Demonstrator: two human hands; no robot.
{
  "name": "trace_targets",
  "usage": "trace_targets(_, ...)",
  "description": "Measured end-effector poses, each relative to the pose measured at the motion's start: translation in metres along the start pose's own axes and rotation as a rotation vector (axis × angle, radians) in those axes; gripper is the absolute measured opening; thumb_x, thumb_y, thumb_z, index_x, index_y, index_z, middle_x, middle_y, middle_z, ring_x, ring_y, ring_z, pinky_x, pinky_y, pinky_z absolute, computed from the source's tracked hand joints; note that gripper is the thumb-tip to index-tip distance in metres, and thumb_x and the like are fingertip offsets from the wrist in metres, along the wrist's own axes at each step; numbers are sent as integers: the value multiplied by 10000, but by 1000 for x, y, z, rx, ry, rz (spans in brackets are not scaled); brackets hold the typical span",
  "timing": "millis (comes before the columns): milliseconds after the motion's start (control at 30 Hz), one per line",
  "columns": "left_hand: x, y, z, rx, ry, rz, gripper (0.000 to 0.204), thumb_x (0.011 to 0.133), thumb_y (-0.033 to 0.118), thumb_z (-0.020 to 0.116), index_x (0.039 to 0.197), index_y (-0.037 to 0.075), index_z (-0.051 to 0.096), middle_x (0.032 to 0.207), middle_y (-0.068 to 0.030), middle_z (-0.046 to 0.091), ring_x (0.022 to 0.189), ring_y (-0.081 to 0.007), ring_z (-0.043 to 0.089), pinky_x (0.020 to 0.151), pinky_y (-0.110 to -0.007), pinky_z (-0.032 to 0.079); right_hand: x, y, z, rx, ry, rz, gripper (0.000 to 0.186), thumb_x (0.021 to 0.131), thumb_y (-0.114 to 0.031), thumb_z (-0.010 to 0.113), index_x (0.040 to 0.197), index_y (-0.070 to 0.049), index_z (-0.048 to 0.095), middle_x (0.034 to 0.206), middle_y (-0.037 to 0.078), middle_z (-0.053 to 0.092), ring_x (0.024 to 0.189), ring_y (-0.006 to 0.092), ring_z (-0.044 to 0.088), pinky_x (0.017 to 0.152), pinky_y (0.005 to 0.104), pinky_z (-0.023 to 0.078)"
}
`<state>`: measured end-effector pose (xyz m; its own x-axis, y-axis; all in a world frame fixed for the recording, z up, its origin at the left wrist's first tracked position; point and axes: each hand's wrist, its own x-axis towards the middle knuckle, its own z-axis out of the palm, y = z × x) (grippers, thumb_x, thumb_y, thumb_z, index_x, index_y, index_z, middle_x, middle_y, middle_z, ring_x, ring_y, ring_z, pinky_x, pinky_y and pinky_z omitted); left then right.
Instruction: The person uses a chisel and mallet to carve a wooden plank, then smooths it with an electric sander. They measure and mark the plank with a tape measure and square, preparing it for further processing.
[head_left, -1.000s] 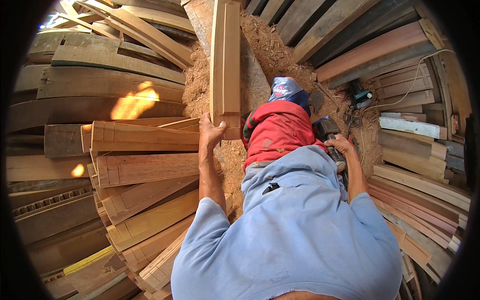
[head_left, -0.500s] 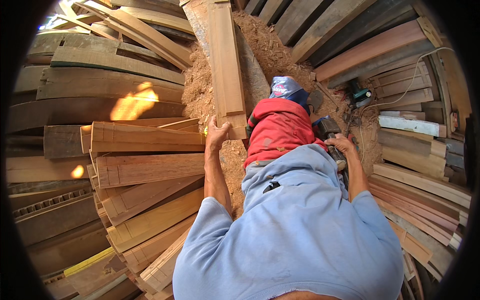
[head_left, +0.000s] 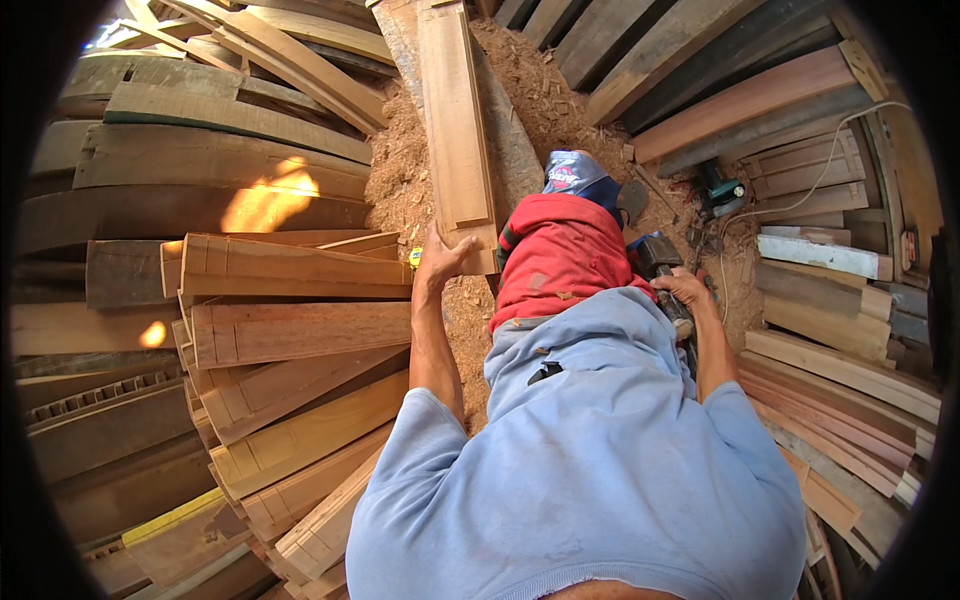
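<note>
My left hand (head_left: pixel 441 260) grips the near left edge of a long pale wooden board (head_left: pixel 457 130), its thumb lying over the top near the end. The board has a raised middle panel and stretches away from me along a grey, dusty bench (head_left: pixel 515 150). My right hand (head_left: pixel 684 288) is closed around a dark hand-held tool (head_left: pixel 657 254) at my right side. My body and the red cloth partly hide that tool, so its exact kind cannot be made out. A small yellow tape measure (head_left: pixel 416 257) shows just beside my left wrist.
Marked wooden boards (head_left: pixel 300 333) are stacked at my left, with older planks behind. A teal power tool (head_left: pixel 722 188) lies on the shavings-covered floor (head_left: pixel 545 90) to the right, near a pale cord (head_left: pixel 800 206). More timber (head_left: pixel 830 415) lines the right side.
My left thumb has straightened and slid a little farther across the board's end. The board and the tool in my right hand have hardly moved.
</note>
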<state>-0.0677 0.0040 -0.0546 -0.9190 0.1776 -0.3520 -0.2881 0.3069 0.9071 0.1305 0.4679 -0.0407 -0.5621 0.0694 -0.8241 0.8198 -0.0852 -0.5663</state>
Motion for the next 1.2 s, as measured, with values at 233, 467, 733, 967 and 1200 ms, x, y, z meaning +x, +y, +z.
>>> trace_targets(233, 4, -4, -42, 31, -53, -179, 497, 979, 299, 627, 1357, -24, 618, 1120, -121, 739, 1001, -178, 685, 813, -326, 542, 7, 4, -2, 39, -24, -19, 346, 748, -257, 808, 995, -69, 654, 792, 33, 676, 603, 155, 637, 567, 317, 540)
trace_targets(467, -7, -12, -21, -427, 166, -272, 500, 1050, 295, 493, 1446, -11, 496, 1230, -104, 672, 1027, -195, 666, 874, -330, 543, 2, 11, -10, 53, 3, 37, 322, 758, -286, 823, 951, -78, 672, 773, 37, 678, 593, 159, 637, 573, 321, 546)
trace_targets(733, 7, -13, 2, 273, 150, -198, 647, 1039, 479, 483, 1442, -28, 466, 1420, -269, 543, 1287, -385, 552, 1058, -449, 451, -17, -20, -13, 56, -9, -143, 384, 758, -290, 807, 1012, -63, 630, 798, 48, 682, 649, 143, 644, 590, 300, 535)
trace_targets(967, 33, 65, 33, 817, 479, 60, 959, 863, 526, 737, 1528, -29, 324, 1434, -327, 465, 1317, -470, 457, 1135, -522, 352, 2, -104, -40, 79, -123, -293, 410, 778, -304, 802, 1041, -48, 617, 795, 57, 683, 689, 140, 654, 647, 293, 537)
trace_targets(1200, 71, 83, 86, 1111, 542, -202, 1192, 705, 501, 847, 1600, 109, 165, 1545, -330, 291, 1351, -545, 359, 1080, -657, 342, 83, -167, -88, 90, -130, -242, 284, 805, -202, 765, 1002, -41, 637, 788, 58, 692, 683, 147, 656, 643, 311, 546)
